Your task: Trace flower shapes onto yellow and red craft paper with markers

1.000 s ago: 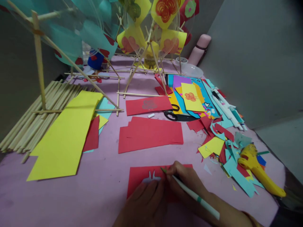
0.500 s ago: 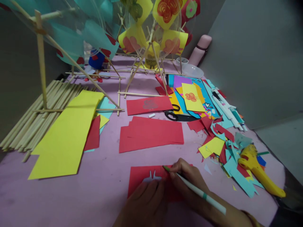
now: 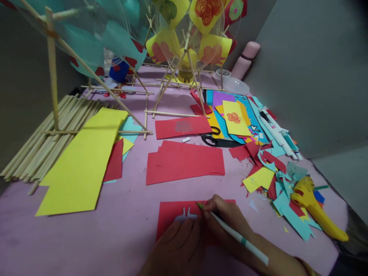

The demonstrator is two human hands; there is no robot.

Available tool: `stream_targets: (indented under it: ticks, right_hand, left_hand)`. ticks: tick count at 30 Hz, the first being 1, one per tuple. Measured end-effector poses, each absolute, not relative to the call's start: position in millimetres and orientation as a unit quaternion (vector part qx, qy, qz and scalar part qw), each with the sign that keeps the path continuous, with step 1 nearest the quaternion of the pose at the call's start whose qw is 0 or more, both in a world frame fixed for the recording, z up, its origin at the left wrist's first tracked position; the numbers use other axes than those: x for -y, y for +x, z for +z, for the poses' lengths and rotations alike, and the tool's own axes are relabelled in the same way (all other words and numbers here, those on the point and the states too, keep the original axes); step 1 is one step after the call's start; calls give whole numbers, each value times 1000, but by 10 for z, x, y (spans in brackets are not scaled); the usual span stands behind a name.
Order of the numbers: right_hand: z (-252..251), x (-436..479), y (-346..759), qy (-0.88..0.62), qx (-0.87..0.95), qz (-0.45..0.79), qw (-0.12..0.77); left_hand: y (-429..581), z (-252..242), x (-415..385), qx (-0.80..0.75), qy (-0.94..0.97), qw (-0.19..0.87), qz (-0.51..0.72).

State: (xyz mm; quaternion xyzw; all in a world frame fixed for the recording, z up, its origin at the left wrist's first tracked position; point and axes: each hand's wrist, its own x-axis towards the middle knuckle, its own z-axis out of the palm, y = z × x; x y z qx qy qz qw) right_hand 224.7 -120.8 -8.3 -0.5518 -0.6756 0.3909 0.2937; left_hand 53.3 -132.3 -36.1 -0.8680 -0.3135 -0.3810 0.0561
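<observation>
In the head view, a red paper sheet (image 3: 166,211) lies near the front of the table. On it is a pale cutout (image 3: 181,217) with two thin prongs like antennae; its lower part is hidden under my fingers. My left hand (image 3: 178,245) lies flat over the cutout and the sheet, fingers side by side, pressing down. My right hand (image 3: 230,218) grips a white felt-tip pen (image 3: 232,232) with a green tip. That tip is at the sheet's upper part, right of the prongs. I cannot make out a drawn line.
Red strips (image 3: 186,161) lie beyond my hands, with black-handled scissors (image 3: 211,138) behind. Yellow strips (image 3: 80,157) and wooden sticks (image 3: 54,138) are left. Paper scraps (image 3: 261,178) and a yellow glue gun (image 3: 316,209) lie right. Stick frames (image 3: 186,50) stand at the back.
The pen tip has shifted slightly left and down over the red sheet, and the pen's rear end has swung a little left. My left hand stays on the cutout. The view has shifted slightly.
</observation>
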Motion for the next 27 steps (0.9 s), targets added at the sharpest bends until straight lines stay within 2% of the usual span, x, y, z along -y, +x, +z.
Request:
stream_targets:
  ticks: [10,14,22,25,27]
  right_hand:
    - [-104,1199,2262,-543,696,376,281]
    - [-109,1202,2272,-546,695,383,268]
    - [-83,1189,2269,-548,692,397,252]
    - [-49,1192,2274,-541,690,414,243]
    - [-35,1194,2277,-538,693,415,241]
  left_hand:
    - [523,-354,1330,305,-869,54,-385]
    - [501,-281,1333,311,-892,23,-328]
    - [489,-239,1350,319,-896,11,-308]
    - [509,-303,1330,312,-895,19,-319]
    - [514,-337,1325,302,-873,46,-379]
